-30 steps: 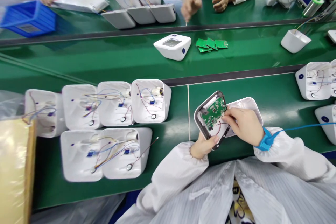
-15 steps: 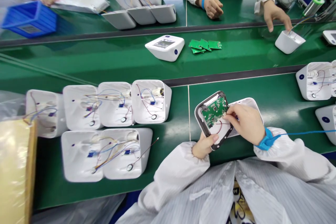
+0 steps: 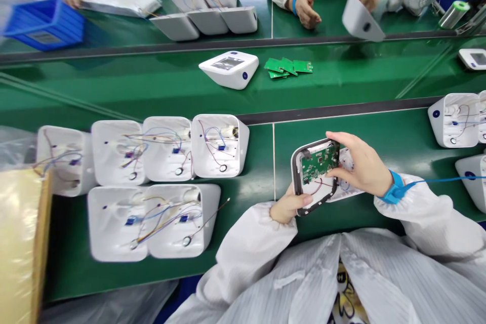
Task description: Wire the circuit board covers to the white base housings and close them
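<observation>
One rounded white plastic panel point(image 3: 323, 192) pinched in left hand point(image 3: 289, 206); right hand point(image 3: 362, 164) half-curled, hold unclear; I'd keep thin red wire point(image 3: 321, 181) untrapped.

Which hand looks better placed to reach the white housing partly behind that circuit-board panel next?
Probably the right hand: it overlaps the white housing in view, near the circuit-board panel's right edge. The left hand grips the panel's lower-left corner, farther from the housing.
</observation>
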Tool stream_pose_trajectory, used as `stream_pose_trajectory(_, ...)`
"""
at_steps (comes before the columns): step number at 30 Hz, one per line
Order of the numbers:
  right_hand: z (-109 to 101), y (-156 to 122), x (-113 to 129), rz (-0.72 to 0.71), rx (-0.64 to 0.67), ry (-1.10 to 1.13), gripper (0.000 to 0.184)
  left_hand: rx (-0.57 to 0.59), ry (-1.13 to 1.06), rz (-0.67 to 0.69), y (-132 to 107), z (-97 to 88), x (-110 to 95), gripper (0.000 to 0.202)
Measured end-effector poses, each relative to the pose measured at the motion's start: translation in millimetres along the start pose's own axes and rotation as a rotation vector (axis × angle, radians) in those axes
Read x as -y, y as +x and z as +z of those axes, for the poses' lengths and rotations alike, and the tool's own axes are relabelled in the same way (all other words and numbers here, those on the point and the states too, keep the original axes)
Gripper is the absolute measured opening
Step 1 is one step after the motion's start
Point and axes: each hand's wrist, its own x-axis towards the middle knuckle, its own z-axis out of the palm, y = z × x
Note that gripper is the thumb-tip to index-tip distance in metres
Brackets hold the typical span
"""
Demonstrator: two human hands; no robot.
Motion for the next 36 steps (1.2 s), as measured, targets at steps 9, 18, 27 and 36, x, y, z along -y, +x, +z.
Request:
stream_pose_trajectory(9,-6,-7,12,-0.161,-0.218,0.196,0.001,0.038,0.678,0.47,9,0.9,-89,0.084)
stream_pose_trajectory(18,-16,15,12,-0.498,0.171,-0.377,0.023,0.006,1.168,0.319,24,28.3,-58,0.124)
stream_pose_trajectory(27,-19,29,-17,0.126,0.414,-0.497,0.023,0.087,0.893,0.92,51,2.2,-9,0.108)
stream_pose_trajectory(36,-6,19,-18,0.077,0.497,-0.503,0.02,0.254,0.54,0.734,54,0.3,10,0.092)
